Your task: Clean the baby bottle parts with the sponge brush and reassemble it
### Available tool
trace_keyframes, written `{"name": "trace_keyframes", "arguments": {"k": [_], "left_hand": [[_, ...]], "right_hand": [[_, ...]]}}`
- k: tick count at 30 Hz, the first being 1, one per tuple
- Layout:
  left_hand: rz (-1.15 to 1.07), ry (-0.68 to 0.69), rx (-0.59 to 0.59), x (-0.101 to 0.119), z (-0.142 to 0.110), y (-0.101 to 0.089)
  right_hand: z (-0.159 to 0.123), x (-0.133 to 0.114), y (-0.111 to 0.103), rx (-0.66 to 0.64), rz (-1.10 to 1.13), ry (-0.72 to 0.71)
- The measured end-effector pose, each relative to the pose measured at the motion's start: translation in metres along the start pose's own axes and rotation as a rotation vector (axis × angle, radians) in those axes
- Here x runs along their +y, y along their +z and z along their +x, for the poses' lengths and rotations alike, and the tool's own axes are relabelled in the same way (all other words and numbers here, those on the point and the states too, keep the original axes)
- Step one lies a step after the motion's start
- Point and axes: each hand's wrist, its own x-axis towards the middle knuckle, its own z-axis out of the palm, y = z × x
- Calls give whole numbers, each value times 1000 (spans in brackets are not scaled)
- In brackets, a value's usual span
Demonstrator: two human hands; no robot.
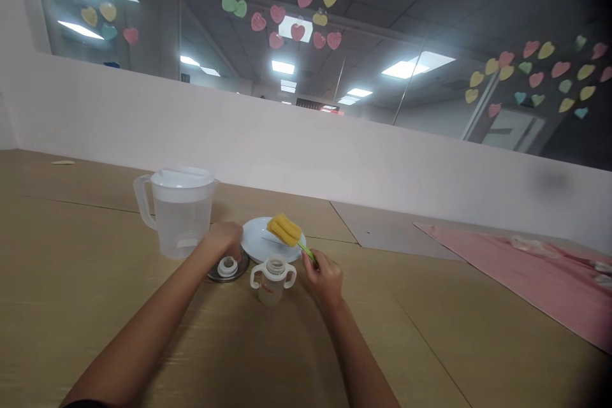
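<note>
My right hand (326,277) is closed around the green handle of a bottle brush (285,229), whose yellow sponge head tilts up to the left over a white plate (255,243). Just left of that hand, a small baby bottle (271,290) with two side handles stands upright, its mouth uncovered. My left hand (229,236) reaches down over a round metal dish (224,277), fingers curled downward. What they pinch, if anything, is hidden. A white bottle collar (227,266) lies in the dish, close to those fingers.
Behind my left hand stands a clear lidded pitcher (184,217) holding water. A pink cloth (526,274) with clear plastic items on it covers the table's right side. A low white wall (287,146) under a window with heart-shaped notes borders the back.
</note>
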Motion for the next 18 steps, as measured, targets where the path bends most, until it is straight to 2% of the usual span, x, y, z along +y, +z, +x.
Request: {"name": "trace_keyframes", "arguments": {"k": [1, 3, 5, 8, 10, 12, 14, 16, 18], "left_hand": [[46, -24, -10, 5, -5, -5], [48, 12, -9, 18, -17, -14], [-46, 181, -54, 34, -26, -18], [-103, 427, -178, 55, -32, -9], [-80, 450, -173, 65, -31, 1], [-63, 420, -128, 68, -28, 8], [-76, 449, -118, 66, -26, 8], [-134, 506, -117, 60, -28, 0], [-229, 532, -49, 51, -32, -13]], "right_hand": [[0, 0, -1, 1, -1, 8], [1, -1, -1, 4, -3, 18], [1, -1, -2, 7, -5, 24], [1, 0, -2, -4, -5, 31], [0, 0, -2, -18, 3, 45], [0, -1, -3, -22, 26, 62], [0, -1, -4, 2, 57, 81], [0, -3, -7, 44, 88, 102], [-1, -5, -8, 79, 98, 128]]}}
